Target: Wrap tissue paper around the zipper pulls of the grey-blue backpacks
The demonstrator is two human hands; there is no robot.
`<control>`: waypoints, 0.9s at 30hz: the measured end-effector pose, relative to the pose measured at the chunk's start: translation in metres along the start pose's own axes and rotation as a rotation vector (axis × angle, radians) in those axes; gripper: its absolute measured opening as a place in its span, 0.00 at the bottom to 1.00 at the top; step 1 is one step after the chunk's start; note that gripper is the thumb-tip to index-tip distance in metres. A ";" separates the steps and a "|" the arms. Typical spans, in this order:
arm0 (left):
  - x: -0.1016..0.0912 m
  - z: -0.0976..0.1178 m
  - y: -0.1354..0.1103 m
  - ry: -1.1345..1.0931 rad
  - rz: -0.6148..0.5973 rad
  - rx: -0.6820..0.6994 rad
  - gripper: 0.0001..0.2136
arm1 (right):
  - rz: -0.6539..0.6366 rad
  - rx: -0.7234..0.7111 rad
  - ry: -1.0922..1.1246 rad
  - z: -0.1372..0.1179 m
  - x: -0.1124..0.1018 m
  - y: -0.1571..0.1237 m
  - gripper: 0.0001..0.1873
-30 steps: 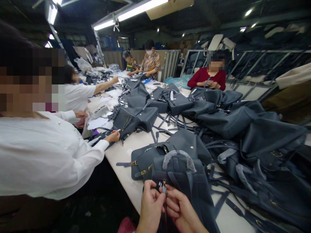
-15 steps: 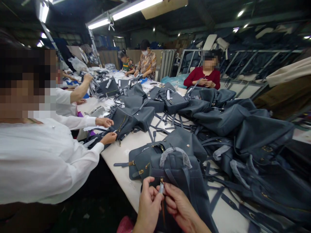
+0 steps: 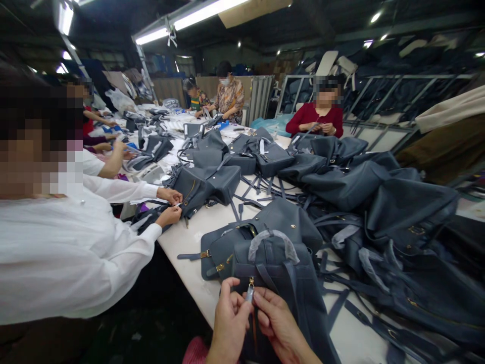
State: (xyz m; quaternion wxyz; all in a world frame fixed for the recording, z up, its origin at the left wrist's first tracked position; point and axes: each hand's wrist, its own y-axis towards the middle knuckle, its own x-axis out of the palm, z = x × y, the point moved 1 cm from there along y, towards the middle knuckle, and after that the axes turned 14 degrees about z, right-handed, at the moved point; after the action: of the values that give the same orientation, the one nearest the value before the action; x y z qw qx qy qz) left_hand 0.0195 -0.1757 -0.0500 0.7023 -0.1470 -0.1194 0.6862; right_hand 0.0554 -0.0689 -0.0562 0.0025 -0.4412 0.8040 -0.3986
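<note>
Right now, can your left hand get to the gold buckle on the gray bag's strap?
Probably yes. Your left hand sits by the zipper pull, close to the gold buckle; only the gray bag's corner lies between them, and nothing covers the buckle.

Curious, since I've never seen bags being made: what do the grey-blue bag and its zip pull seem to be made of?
The grey-blue bag looks like leather or imitation leather; the picture can't say which. It is smooth and matte and folds softly. The zip pull looks like metal: it has a bright shine, with a gold tone at its top.
</note>
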 end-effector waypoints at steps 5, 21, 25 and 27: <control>0.002 -0.017 0.008 -0.173 -0.065 -0.113 0.25 | -0.032 0.058 0.109 0.000 0.004 0.001 0.23; 0.002 -0.022 0.006 -0.032 -0.045 -0.012 0.18 | 0.184 0.033 -0.122 -0.005 0.009 -0.002 0.25; 0.002 -0.027 0.004 0.023 -0.016 0.089 0.15 | 0.160 0.011 -0.158 -0.008 0.012 0.001 0.27; 0.003 -0.030 0.006 0.025 -0.014 0.121 0.15 | 0.179 -0.017 -0.080 -0.002 0.013 0.006 0.27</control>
State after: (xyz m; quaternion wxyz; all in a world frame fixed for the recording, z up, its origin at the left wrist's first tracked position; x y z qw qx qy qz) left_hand 0.0250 -0.1735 -0.0800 0.7162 -0.1119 -0.0702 0.6853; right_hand 0.0426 -0.0753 -0.0536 0.0665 -0.3830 0.8428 -0.3721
